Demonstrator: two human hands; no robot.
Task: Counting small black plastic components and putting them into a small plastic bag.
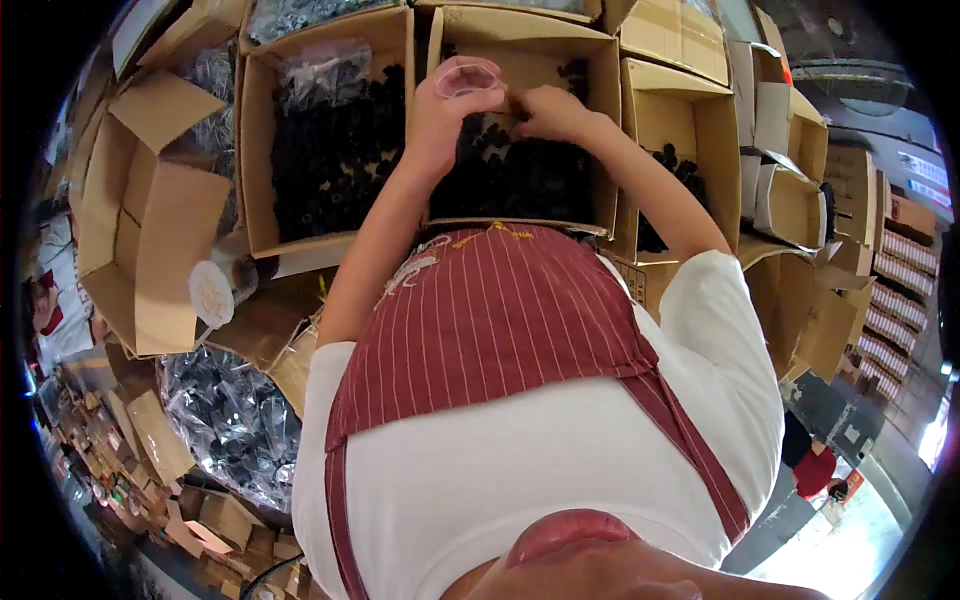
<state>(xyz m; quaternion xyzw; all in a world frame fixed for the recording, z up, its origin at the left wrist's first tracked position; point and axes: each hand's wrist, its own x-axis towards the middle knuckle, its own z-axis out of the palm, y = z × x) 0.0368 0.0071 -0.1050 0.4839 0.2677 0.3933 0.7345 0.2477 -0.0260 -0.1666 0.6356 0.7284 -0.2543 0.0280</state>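
Note:
My left hand (447,112) is raised over the middle cardboard box (615,60), its fingers curled round a clear plastic piece with a round, pinkish rim (467,67). I cannot tell whether that piece is a cup, a lid or a bag mouth. Close beside it, my right hand (556,113) has its fingers pinched together, the tips almost meeting the left fingers. Something small and dark shows at those tips, too unclear to name. Below both hands, many small black parts (530,178) lie heaped in the middle box.
On the left stands an open box (246,150) of similar black parts with a clear bag (325,72) on top. Another open box (735,140) at right holds more. Clear bags of dark parts (230,420) sit lower left. A round whitish piece (211,295) is near the left flaps.

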